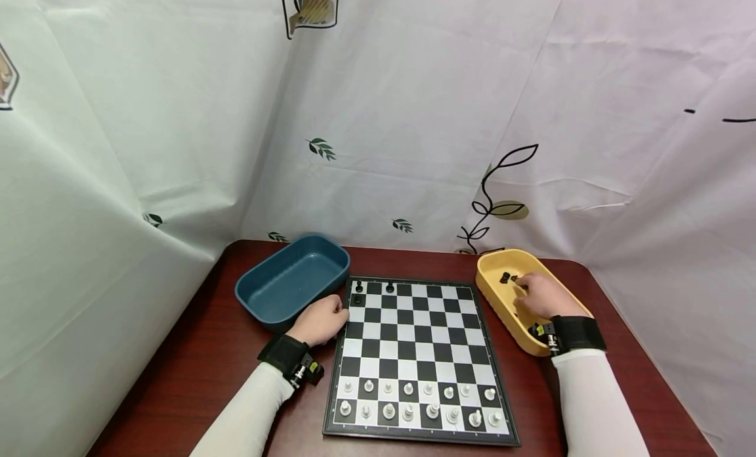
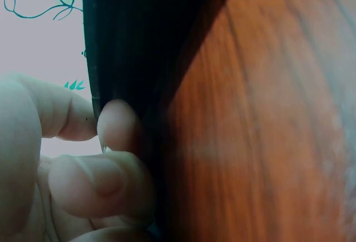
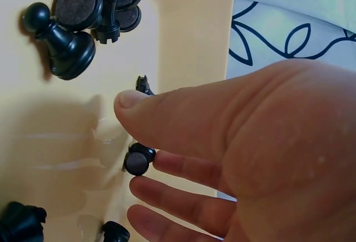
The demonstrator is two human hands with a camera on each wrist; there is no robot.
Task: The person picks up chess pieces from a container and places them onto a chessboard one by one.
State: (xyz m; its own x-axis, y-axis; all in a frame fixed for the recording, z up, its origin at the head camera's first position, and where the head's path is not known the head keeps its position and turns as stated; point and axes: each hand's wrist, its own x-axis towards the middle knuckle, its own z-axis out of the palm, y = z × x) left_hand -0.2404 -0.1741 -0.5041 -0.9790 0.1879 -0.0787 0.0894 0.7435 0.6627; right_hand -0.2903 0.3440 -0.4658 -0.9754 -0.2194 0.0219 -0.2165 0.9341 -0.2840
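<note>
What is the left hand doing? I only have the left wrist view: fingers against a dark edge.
Observer: The left hand rests at the chessboard's left edge, beside a blue tub.
Reviewer: And the other hand?
Observer: The right hand is inside a yellow tub, its fingers pinching a black piece.
Reviewer: Anything on the board?
Observer: White pieces fill the two near rows; three black pieces stand at the far left.
</note>
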